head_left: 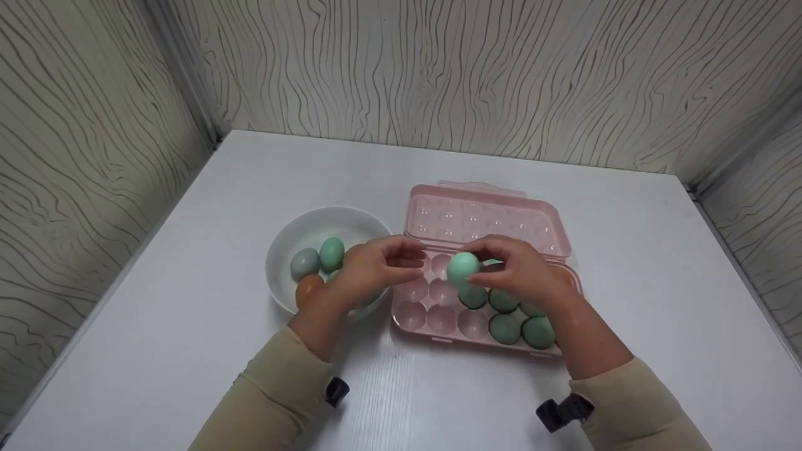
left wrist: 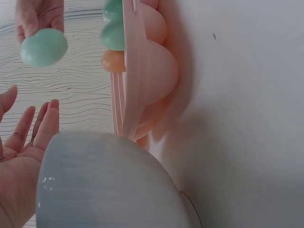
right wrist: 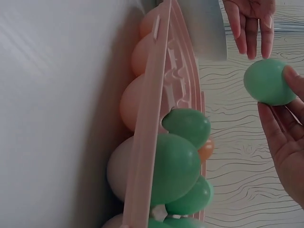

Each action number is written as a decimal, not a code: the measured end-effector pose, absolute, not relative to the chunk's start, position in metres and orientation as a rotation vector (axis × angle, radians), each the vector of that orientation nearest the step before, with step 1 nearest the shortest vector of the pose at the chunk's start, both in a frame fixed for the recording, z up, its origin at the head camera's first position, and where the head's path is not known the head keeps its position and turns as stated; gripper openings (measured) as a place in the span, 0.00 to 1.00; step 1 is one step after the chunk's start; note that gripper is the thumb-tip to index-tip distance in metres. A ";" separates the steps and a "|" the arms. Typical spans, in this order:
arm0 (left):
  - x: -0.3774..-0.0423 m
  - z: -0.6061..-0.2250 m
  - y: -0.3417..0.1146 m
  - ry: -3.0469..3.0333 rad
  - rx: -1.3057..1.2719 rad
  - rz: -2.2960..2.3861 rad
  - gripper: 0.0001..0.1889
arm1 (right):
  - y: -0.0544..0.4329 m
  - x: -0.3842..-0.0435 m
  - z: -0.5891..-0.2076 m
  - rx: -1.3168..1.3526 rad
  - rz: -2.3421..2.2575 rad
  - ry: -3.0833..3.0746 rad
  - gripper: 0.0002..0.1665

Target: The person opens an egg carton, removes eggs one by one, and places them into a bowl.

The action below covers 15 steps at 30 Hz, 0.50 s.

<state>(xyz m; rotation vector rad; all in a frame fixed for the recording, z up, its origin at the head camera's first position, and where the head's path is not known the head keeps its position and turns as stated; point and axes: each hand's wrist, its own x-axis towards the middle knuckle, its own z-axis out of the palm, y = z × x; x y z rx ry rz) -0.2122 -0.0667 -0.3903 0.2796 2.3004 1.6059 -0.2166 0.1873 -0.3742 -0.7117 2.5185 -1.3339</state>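
Nearest, with 12 o'clock pointing away from the person, two beige fabric sleeves (head_left: 282,369) come in from 7 and 5 o'clock, each with a small black wrist camera (head_left: 565,411) beside it. Under them spreads a smooth white tabletop (head_left: 376,401) with faint streaks.

Farther on, the left hand (head_left: 366,269) is relaxed, fingers extended and apart from the thumb, holding nothing; it hovers over the 3 o'clock side of a round, smooth white bowl (head_left: 276,247). Inside lie a matte grey-blue egg (head_left: 305,265), a mint-green egg (head_left: 334,252) just beside it, and an orange-brown egg (head_left: 308,289) towards 8 o'clock.

The right hand (head_left: 525,270) pinches a glossy pale-green egg (head_left: 463,269) between thumb and fingertips; this egg sits at that hand's 9 o'clock and the left hand's 3 o'clock, raised above a pink moulded-plastic egg carton (head_left: 432,334). Rounded, shiny cups (head_left: 442,319) show at the carton's 8 to 10 o'clock, darker green eggs (head_left: 505,329) at 4 to 6.

Beyond, the dimpled pink lid (head_left: 489,216) lies open at 12 o'clock, before cream wall panels (head_left: 401,69) with dark, wavy wood-grain lines.
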 end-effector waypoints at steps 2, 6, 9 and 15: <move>-0.212 -0.390 -0.065 2.293 0.301 1.605 0.22 | 0.181 -0.217 -0.372 -0.694 -1.363 2.514 0.23; -0.212 -0.392 -0.063 2.205 0.393 1.675 0.23 | 0.171 -0.218 -0.367 -0.640 -1.421 2.486 0.22; -0.212 -0.392 -0.061 2.160 0.430 1.702 0.23 | 0.165 -0.219 -0.363 -0.601 -1.441 2.464 0.23; -0.212 -0.391 -0.059 2.207 0.466 1.677 0.22 | 0.155 -0.220 -0.361 -0.574 -1.407 2.484 0.24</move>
